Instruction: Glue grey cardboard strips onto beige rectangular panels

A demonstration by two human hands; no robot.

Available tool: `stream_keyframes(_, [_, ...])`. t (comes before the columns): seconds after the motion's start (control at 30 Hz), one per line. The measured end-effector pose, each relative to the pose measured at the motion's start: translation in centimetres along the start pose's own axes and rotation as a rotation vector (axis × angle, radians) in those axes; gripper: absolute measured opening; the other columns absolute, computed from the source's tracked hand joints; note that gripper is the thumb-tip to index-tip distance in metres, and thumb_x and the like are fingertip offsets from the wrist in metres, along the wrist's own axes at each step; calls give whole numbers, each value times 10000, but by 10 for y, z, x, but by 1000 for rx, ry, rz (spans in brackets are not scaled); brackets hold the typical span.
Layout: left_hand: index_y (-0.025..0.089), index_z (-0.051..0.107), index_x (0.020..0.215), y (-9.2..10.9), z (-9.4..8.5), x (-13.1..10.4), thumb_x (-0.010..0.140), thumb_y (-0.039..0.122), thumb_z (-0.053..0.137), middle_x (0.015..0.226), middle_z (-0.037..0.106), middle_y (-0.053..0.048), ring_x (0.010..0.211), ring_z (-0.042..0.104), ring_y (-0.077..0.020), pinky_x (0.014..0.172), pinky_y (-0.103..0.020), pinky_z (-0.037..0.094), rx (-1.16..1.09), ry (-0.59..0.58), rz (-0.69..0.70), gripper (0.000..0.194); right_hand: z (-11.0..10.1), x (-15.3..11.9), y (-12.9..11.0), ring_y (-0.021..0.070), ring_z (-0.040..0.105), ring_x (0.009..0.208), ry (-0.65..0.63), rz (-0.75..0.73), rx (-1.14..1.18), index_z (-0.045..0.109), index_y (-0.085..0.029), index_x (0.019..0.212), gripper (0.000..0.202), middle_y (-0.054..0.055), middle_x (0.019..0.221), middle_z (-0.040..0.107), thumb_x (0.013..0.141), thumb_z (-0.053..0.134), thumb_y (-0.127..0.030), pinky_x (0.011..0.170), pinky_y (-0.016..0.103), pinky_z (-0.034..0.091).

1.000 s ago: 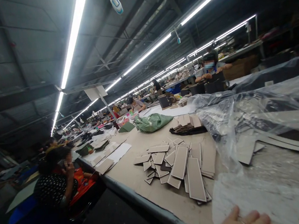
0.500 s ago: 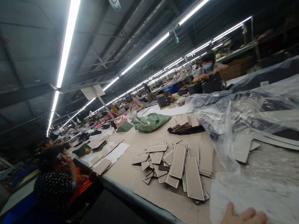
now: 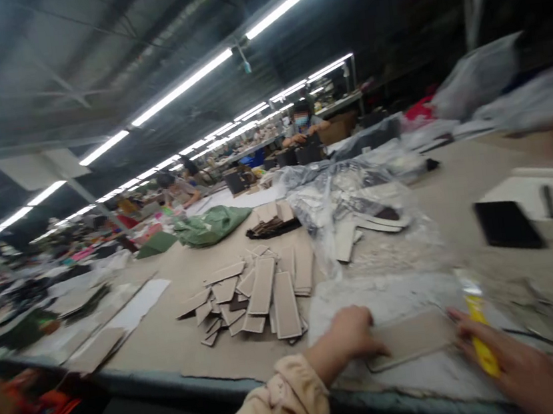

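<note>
As left hand, part-open, touches beige panel | right hand, closed, grips yellow tool

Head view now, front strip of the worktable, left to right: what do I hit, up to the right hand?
Pile of beige panels → left hand → single beige panel → right hand with yellow-handled tool.

View has swung right. Left hand, previously spread on the white sheet, now has curled fingers at the left end of a beige panel over it. Right hand now in view at the sheet's right side, holding a yellow tool. Flat black object now visible beyond, right of the sheet.
</note>
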State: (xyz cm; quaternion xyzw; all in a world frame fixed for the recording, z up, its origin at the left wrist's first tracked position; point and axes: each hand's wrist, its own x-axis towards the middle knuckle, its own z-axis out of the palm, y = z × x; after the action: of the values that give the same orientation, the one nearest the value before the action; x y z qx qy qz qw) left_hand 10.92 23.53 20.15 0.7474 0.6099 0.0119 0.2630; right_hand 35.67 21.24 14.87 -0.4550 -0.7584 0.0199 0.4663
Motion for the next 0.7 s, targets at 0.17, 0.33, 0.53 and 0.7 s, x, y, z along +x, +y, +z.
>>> stream_keyframes(0.17, [163,553,568,-12,-1,-6,610,461,700,622,481,12,674,478,-168,608,-268,321,-336,-27,0,335,-20,-8,1,181,707,802,-69,65,-63,609,-197,963,174,80,1038,708,927,462,-284,707,289,575])
stream_keyframes(0.33, [178,455,616,-15,5,-26,688,628,521,582,393,39,568,377,-114,549,-245,277,-587,-80,-32,460,-20,1,-10,176,704,811,-10,146,-55,576,-209,942,105,54,943,715,914,523,-297,723,273,556])
stream_keyframes(0.53, [172,434,625,-8,9,-49,657,691,609,572,422,37,545,365,-92,542,-225,257,-859,-196,-30,548,-21,5,-21,139,675,692,2,165,7,532,-211,854,122,26,828,689,916,533,-316,626,221,500])
stream_keyframes(0.7, [155,453,606,-9,15,-56,618,688,690,556,397,45,523,328,-72,531,-225,209,-957,-325,-11,583,-23,10,-33,95,581,516,43,204,44,516,-210,781,168,-26,635,602,894,555,-328,513,182,423])
